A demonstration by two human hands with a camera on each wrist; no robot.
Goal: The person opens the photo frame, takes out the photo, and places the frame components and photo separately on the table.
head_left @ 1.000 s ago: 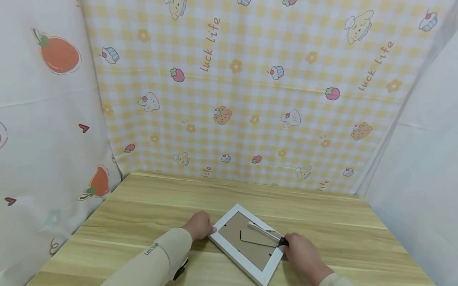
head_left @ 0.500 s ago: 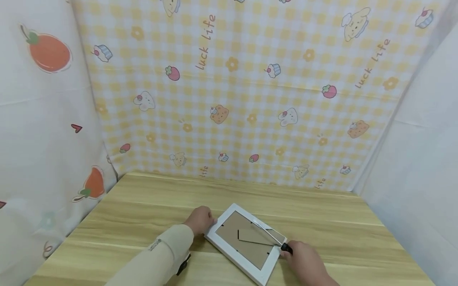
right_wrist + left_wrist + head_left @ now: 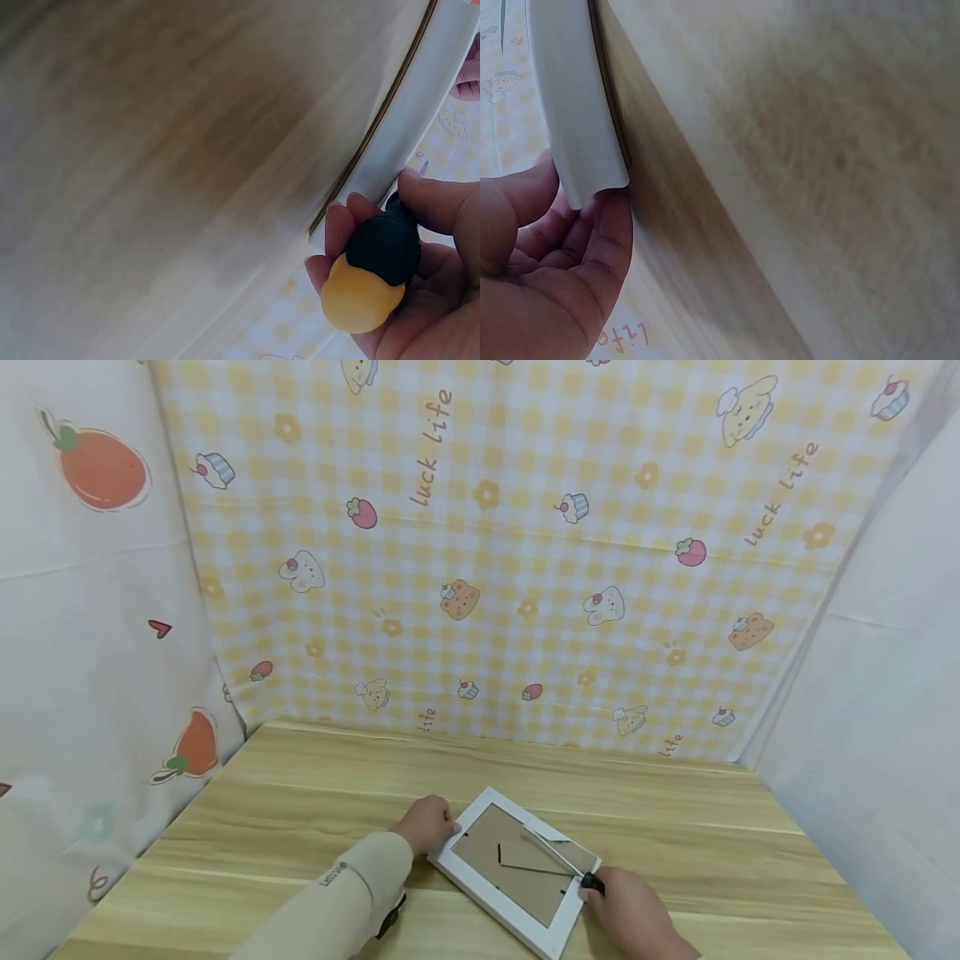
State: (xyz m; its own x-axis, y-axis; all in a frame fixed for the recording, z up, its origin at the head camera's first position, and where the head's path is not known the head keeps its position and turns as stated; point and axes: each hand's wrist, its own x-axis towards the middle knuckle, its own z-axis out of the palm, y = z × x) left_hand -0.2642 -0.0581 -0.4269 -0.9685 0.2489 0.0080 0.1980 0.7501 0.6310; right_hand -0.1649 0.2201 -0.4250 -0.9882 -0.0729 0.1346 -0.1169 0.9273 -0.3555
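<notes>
**Picture frame (image 3: 495,895) between two hands, screwdriver (image 3: 388,244) over its back**

Wooden tabletop (image 3: 300,793) runs from the frame's far corner back to the checked cloth (image 3: 487,647), and sideways beyond both hands. The white frame sits back side up: the left hand (image 3: 427,825) pinches its left edge, while the right hand (image 3: 633,910), near its right corner, curls round the screwdriver handle, shaft over the brown board (image 3: 517,902).

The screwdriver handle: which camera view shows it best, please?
The right wrist view: the screwdriver handle looks large there, its yellow end and dark part both visible. The head view shows only a small dark portion; the left wrist view shows none.
</notes>
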